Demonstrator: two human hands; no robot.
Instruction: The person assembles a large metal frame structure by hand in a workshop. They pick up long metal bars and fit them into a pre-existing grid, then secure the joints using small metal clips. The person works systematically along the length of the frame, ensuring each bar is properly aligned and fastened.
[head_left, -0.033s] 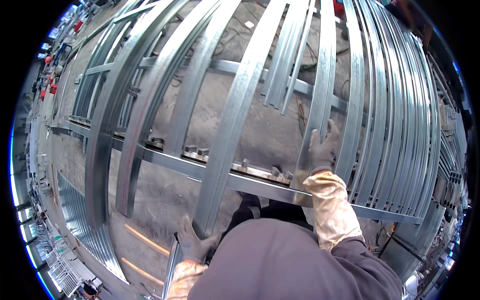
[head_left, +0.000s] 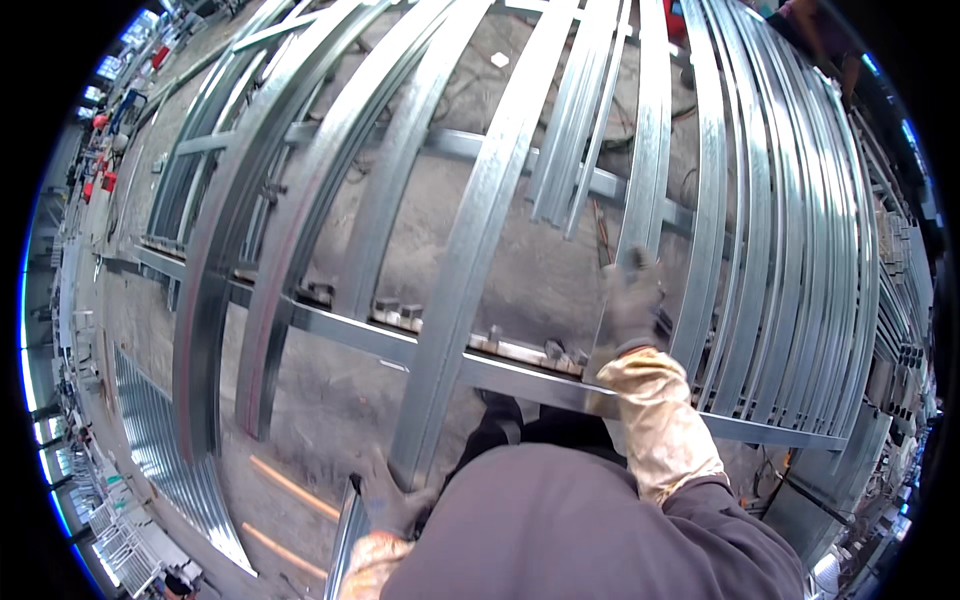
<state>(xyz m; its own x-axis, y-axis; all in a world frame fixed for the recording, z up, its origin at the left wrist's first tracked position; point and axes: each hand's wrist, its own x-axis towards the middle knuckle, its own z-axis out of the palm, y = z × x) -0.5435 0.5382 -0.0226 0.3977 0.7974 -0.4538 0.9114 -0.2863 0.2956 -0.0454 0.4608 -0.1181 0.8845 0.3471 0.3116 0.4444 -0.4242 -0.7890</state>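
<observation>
My left hand (head_left: pixel 393 503), in a grey work glove, is at the near end of a long galvanized steel profile (head_left: pixel 455 270). Its fingers are spread, with the fingertips left of that end and the thumb below it. My right hand (head_left: pixel 632 305), also gloved and slightly blurred, is over another steel profile (head_left: pixel 647 130). Its fingers look apart, and I see no grip around the metal. Both profiles lie across a horizontal steel rail (head_left: pixel 530 382) in front of my legs. Pale protective sleeves cover both wrists.
Many parallel profiles (head_left: pixel 785 230) lie close together on the right. Metal blocks (head_left: pixel 397 313) sit along the rail. Further left stand more long profiles (head_left: pixel 215 270). A corrugated sheet (head_left: pixel 180 465) and two wooden sticks (head_left: pixel 290 487) lie on the floor. A person (head_left: pixel 825 35) is at the far right.
My right hand has shifted slightly downward and its fingers are less stretched. My left hand stays by the profile's end. The whole view has moved slightly.
</observation>
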